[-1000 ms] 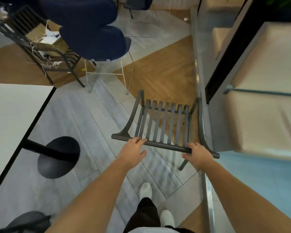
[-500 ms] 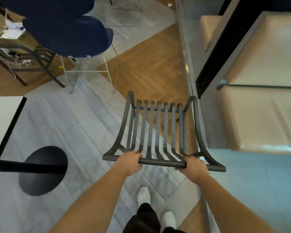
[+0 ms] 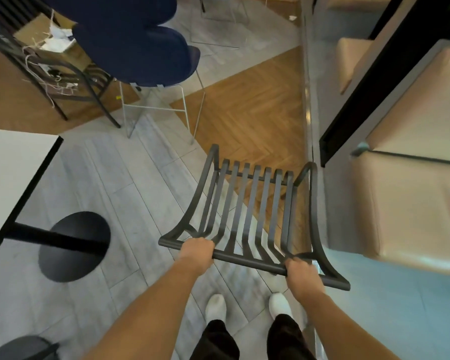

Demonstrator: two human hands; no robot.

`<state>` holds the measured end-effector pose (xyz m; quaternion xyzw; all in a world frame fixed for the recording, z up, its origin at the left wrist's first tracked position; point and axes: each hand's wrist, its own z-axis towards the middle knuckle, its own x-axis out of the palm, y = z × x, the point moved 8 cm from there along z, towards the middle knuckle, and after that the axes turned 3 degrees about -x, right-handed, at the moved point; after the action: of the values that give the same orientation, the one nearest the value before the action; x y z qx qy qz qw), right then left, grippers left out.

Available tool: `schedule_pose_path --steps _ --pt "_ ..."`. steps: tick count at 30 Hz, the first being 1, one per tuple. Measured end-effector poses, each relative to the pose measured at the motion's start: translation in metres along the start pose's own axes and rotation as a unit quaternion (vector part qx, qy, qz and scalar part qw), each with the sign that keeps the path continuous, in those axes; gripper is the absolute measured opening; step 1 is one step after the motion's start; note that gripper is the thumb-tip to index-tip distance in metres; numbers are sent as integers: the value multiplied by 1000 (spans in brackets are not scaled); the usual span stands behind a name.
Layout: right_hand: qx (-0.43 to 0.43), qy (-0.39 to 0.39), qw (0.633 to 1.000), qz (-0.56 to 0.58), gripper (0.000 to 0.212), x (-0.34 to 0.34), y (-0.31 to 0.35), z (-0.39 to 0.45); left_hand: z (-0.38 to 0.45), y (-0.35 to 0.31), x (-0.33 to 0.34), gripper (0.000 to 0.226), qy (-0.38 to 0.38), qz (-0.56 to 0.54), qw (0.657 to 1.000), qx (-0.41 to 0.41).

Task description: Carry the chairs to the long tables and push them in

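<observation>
A dark grey slatted metal chair (image 3: 250, 211) fills the middle of the head view, seen from above with its top rail nearest me. My left hand (image 3: 196, 253) grips the top rail near its left end. My right hand (image 3: 300, 272) grips the same rail near its right end. The chair's legs are mostly hidden under the slats, so I cannot tell whether they touch the floor. A white table (image 3: 13, 165) with a black edge and a round black base stands at the left.
Stacked navy chairs (image 3: 133, 50) on white wire legs stand ahead to the left, beside a dark slatted chair (image 3: 63, 81) holding a cardboard box. A beige padded bench (image 3: 413, 203) lies close on the right. My white shoes (image 3: 215, 307) stand on grey floor tiles.
The chair has come closer to me and tipped, so more of its slats show. Both hands keep their grip on the top rail. The view shifted over the floor.
</observation>
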<state>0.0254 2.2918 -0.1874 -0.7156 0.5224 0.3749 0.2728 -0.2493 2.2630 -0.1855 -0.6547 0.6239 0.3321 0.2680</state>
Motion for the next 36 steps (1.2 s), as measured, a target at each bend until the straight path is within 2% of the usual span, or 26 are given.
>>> schedule_pose_path --steps 9,19,26,36 --pt "-95 -18 994 -59 26 -7 -15 -1 -21 -20 19 30 12 -93 992 -87" --pt "-224 -17 964 -142 25 -5 -30 8 -85 -60 70 26 8 -190 962 -195" --pt "-281 14 939 -198 29 -11 -13 7 -124 -77 104 24 25 -248 938 -242" --pt "-347 -2 907 -240 37 -21 37 20 -153 -70 124 24 28 -276 907 -316"
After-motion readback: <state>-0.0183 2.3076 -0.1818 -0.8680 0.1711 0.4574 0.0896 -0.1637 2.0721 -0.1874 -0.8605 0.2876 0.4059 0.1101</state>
